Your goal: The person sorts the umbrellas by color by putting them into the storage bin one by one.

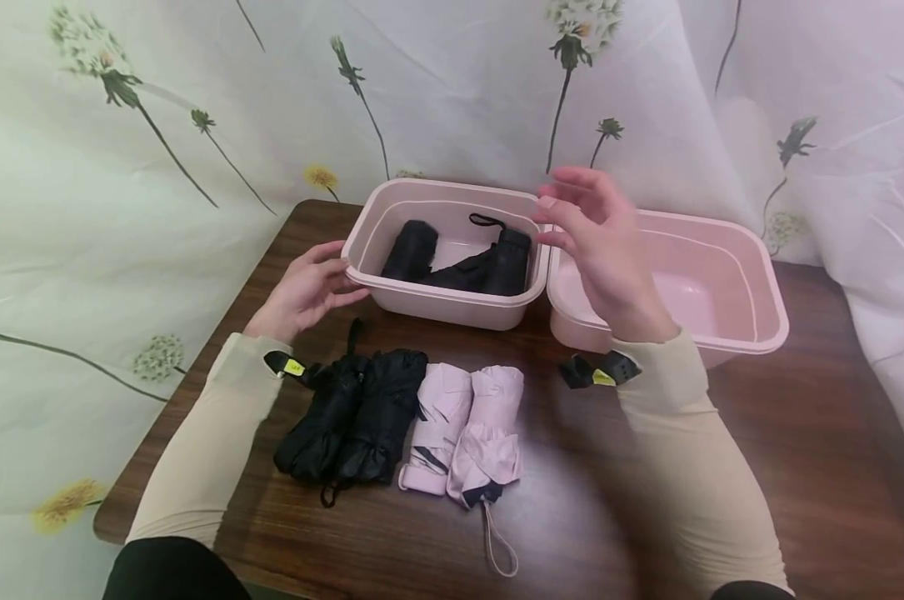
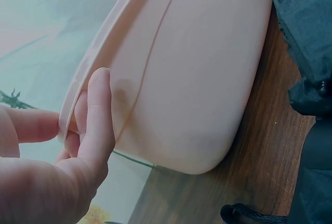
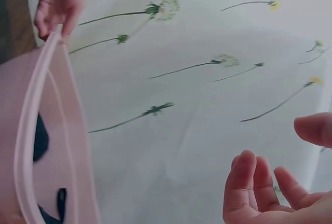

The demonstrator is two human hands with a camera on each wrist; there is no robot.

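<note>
The left bin (image 1: 444, 310) is at the back part of the table (image 1: 819, 433), before a cloth (image 1: 234, 75) with flowers; inside it lie black umbrellas (image 1: 509, 265). The left hand (image 1: 309, 287) pinches its rim at the left end, thumb and fingers on two sides of the edge. The right hand (image 1: 597, 233) is raised near the right end of this bin, apart from it, its fingers loosely bent and free. The right bin (image 1: 691, 292) is just beside. In front lie two black umbrellas (image 1: 384, 417) and two pink umbrellas (image 1: 442, 408), side by side.
</note>
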